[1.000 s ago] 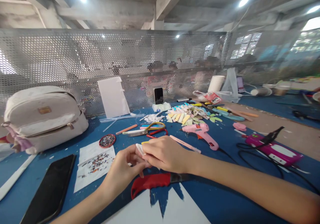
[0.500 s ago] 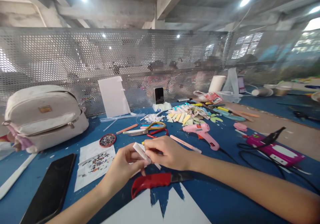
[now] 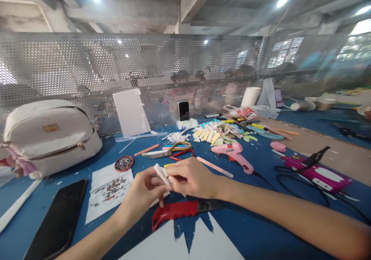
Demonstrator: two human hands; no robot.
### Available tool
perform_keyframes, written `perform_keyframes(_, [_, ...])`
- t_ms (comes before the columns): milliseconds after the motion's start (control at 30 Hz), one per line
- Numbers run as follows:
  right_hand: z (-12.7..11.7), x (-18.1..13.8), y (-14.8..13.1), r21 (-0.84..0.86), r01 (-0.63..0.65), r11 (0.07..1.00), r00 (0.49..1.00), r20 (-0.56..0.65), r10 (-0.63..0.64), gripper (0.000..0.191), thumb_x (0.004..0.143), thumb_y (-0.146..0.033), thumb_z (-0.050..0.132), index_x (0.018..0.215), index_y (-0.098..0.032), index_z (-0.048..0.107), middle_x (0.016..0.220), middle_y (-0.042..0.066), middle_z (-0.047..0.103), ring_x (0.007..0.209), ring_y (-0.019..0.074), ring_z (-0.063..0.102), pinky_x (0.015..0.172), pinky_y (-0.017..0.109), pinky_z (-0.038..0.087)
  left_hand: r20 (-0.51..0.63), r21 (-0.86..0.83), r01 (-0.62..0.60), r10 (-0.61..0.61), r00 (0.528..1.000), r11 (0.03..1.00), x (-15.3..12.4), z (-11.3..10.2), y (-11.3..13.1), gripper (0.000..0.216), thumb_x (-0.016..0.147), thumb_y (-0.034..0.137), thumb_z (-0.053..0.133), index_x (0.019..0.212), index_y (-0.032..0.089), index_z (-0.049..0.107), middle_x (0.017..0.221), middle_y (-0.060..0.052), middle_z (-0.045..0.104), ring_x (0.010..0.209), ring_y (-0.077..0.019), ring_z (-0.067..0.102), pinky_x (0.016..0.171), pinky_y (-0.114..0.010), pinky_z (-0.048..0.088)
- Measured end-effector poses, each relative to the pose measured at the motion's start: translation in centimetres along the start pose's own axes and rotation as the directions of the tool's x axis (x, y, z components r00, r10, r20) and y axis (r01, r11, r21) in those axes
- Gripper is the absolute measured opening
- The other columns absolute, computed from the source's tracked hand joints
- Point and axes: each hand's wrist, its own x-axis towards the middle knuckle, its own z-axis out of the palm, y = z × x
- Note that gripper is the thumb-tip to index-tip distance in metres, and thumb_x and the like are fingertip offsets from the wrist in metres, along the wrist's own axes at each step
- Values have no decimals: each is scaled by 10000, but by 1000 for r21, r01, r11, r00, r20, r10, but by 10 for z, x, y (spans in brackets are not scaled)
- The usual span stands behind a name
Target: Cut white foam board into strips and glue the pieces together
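In the middle of the head view my left hand [image 3: 146,188] and my right hand [image 3: 194,179] meet over the table. Between them is a narrow white strip [image 3: 161,172], its upper end sticking up past the fingers. Both hands are closed on it, the right one in a pinch near its lower end. Whether it is paper or foam, I cannot tell. Just below the hands lies a knife with a red handle [image 3: 179,211], and nearer me a white sheet with jagged cut edges [image 3: 217,238]. Scissors [image 3: 177,147] lie beyond my fingers.
To the left are a black phone [image 3: 59,213], a beige backpack [image 3: 55,136] and a paper sheet [image 3: 94,211] strewn with small beads. A pink glue gun [image 3: 236,155] and a magenta power strip [image 3: 319,175] lie right. Coloured strips [image 3: 214,132] are heaped behind.
My hands still hold the white strip and have shifted only slightly, the fingers adjusting around its lower end. The things on the table stay put.
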Motion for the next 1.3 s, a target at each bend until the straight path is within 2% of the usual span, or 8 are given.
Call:
perform_keyframes(267, [-7,-1,3,-27,63,998,993,105,-60,192,953,-219,466,769,-189,512,693,-19,539,632,120,475,569,239,244,-76,70,-24,29,997,997,-1,-4,1,302,655,286,861,780,137,630,637,-6,711,508,-103,574,428,-167,484])
perform_keyframes(467, [4,-3,6,21,50,999,996,74,-51,157,812,-148,529,669,-190,480,612,-55,434,572,100,387,540,244,208,-81,245,-26,47,996,969,-5,1,8,221,699,261,818,729,157,625,625,4,686,525,-115,575,434,-172,486])
perform_keyframes(567, [8,-3,7,148,-11,989,998,67,1,165,744,-125,525,621,-184,432,592,-64,402,547,88,355,522,227,213,-40,192,-33,42,998,981,-5,2,10,209,702,259,814,734,157,634,627,10,679,531,-114,581,450,-176,498])
perform_keyframes(667, [5,-2,7,219,-77,973,996,65,64,158,755,-125,477,616,-183,428,599,-55,405,549,88,359,515,211,237,-11,87,-32,33,999,996,-2,1,8,229,676,251,838,725,151,637,639,5,685,555,-121,604,466,-181,514])
perform_keyframes(867, [-7,2,7,167,-54,984,995,94,39,147,834,-163,490,690,-181,511,572,-62,407,525,90,368,521,214,239,-8,-27,-10,10,1000,1000,4,-1,3,326,621,291,879,778,141,636,681,-24,730,532,-115,596,472,-195,529])
perform_keyframes(1100, [-17,2,2,126,-21,992,972,235,-9,171,934,-171,478,828,-173,612,762,-5,648,660,113,555,591,208,293,21,-15,25,-25,999,1000,2,-2,2,349,642,319,867,840,120,659,686,-53,746,530,-136,632,404,-171,461])
perform_keyframes(1200, [-12,0,4,101,21,995,977,209,-42,175,906,-165,486,774,-181,599,715,-16,607,636,115,519,584,216,281,21,7,50,-50,999,999,1,-3,-1,336,636,312,871,809,122,654,662,-39,737,441,-95,563,380,-163,420])
perform_keyframes(1300, [1,-2,5,65,4,998,993,117,-11,165,821,-157,511,660,-187,513,596,-45,491,541,102,408,528,230,224,12,20,68,-68,998,997,2,-3,-6,334,632,315,875,778,129,640,611,-6,708,373,-57,474,368,-161,395])
